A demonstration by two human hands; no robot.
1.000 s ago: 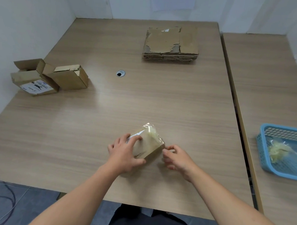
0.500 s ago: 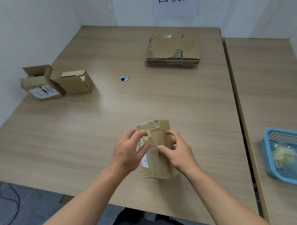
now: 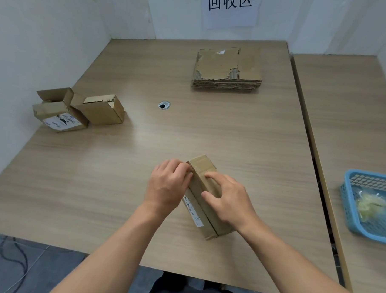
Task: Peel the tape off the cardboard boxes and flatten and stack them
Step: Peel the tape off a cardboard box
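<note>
1. The small box [image 3: 204, 197] lay on the table [image 3: 110, 187] in the lower middle of the frame, its far end pointing up toward the centre.
2. The step looked like hunting for a tape end along the box's upper left edge. It would go best with the box pinned firmly, a nail worked under the tape, and the pull kept low along the seam so the cardboard skin would not tear.
3. The left hand [image 3: 167, 187] was curled against that edge, gripping the box. Whether it pinched tape could not be told.
4. The right hand [image 3: 227, 198] arched over the top face, fingers and thumb clamping it.
5. The flattened stack [image 3: 227, 69] waited at upper centre.
</note>
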